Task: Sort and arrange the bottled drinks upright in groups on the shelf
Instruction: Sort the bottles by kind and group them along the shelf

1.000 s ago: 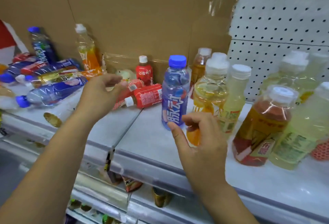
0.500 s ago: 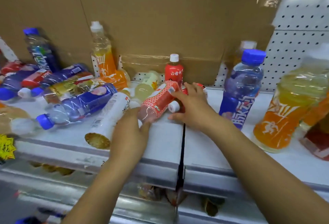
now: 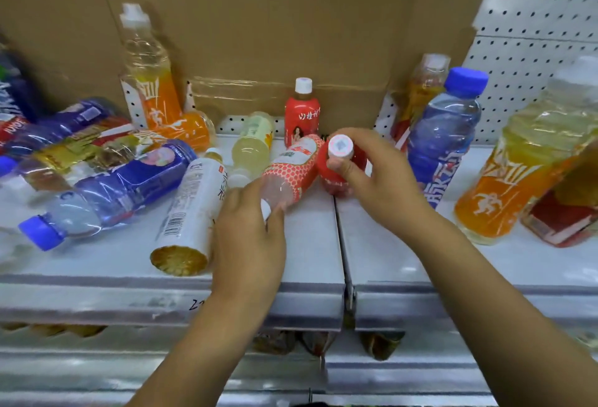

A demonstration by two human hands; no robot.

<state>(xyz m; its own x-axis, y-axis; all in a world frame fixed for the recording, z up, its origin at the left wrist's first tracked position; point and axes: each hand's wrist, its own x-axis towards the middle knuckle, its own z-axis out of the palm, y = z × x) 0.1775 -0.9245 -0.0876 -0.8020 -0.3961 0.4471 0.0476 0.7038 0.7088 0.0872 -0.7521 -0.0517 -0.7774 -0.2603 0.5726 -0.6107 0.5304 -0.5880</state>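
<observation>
One brown cardboard sheet (image 3: 259, 18) backs the white shelf (image 3: 307, 254), with one pegboard panel (image 3: 534, 34) at far right. There are three orange drinks: a big orange bottle (image 3: 514, 180) upright at near right, a leaning orange bottle (image 3: 149, 83) against the cardboard at far left, and a lying orange bottle (image 3: 191, 130) just beside its base. Three blue ones can be counted: an upright blue bottle (image 3: 443, 134) right of the hands, a lying blue bottle (image 3: 123, 186) at near left, and a farther blue bottle (image 3: 64, 122) lying behind it; the heap at the left edge is too blurred to count. One amber bottle (image 3: 420, 96) stands behind the upright blue one. One white-labelled bottle (image 3: 194, 209) lies with its base toward the near edge, and one pale yellow bottle (image 3: 252, 144) lies beyond it. There are three small red drinks. A small red bottle (image 3: 302, 115) stands upright at far centre. The right hand (image 3: 372, 177) pinches the white cap (image 3: 339, 146) of a held red bottle (image 3: 336, 180), roughly upright at the shelf seam. The left hand (image 3: 249, 232) curls round the neck of a tilted patterned bottle (image 3: 291, 173) touching it.
</observation>
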